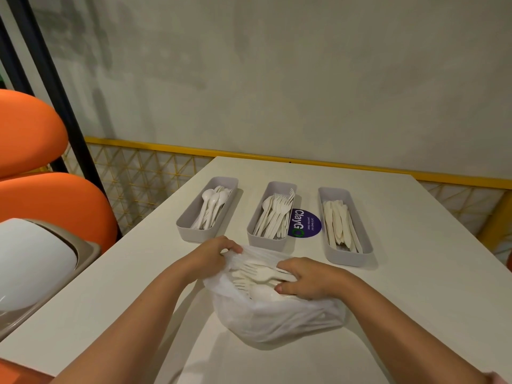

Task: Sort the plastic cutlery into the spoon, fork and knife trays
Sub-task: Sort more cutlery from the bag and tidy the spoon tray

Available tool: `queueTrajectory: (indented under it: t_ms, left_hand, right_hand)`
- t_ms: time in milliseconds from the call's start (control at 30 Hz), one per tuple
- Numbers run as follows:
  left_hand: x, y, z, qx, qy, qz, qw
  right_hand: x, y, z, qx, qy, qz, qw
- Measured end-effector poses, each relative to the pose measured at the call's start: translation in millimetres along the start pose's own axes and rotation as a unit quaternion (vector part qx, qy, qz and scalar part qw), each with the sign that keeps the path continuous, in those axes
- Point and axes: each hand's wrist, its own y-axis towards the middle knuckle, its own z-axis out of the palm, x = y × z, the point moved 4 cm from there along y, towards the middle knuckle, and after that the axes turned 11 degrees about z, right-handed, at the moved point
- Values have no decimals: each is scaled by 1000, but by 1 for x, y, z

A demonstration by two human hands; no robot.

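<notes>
A clear plastic bag (277, 320) of white plastic cutlery (257, 275) sits on the white table (415, 286) in front of me. My left hand (214, 252) grips the bag's rim on the left and pulls it open. Inside the bag's mouth, my right hand (307, 278) has its fingers curled round several white pieces. Beyond the bag stand three grey trays: the spoon tray (188, 227) on the left, the fork tray (255, 236) in the middle, the knife tray (346, 257) on the right. Each holds white cutlery.
A purple round sticker (307, 224) lies on the table between the fork and knife trays. A bin with a white swing lid (33, 261) stands at the left edge. Orange seats (41, 195) lie beyond it. A yellow rail (166, 146) and wall back the table.
</notes>
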Motion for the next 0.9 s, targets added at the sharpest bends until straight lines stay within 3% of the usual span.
queueTrajectory:
  t_ms: [167, 367, 667, 800, 900]
  left_hand:
    - [0, -1, -1, 2, 7, 4, 1000]
    - [-2, -1, -3, -2, 15, -8, 1000]
    - [-17, -4, -10, -3, 17, -11, 1000]
    - [-26, -4, -19, -34, 18, 8, 999]
    - [-43, -2, -27, -100, 7, 46, 994]
  right_hand:
    - [-5, -7, -5, -16, 49, 1, 999]
    - [-7, -17, -18, -5, 184, -36, 982]
    - [-2, -22, -35, -109, 283, -33, 952]
    - [6, -23, -45, -146, 303, -38, 941]
    - [9, -22, -49, -160, 319, -38, 933]
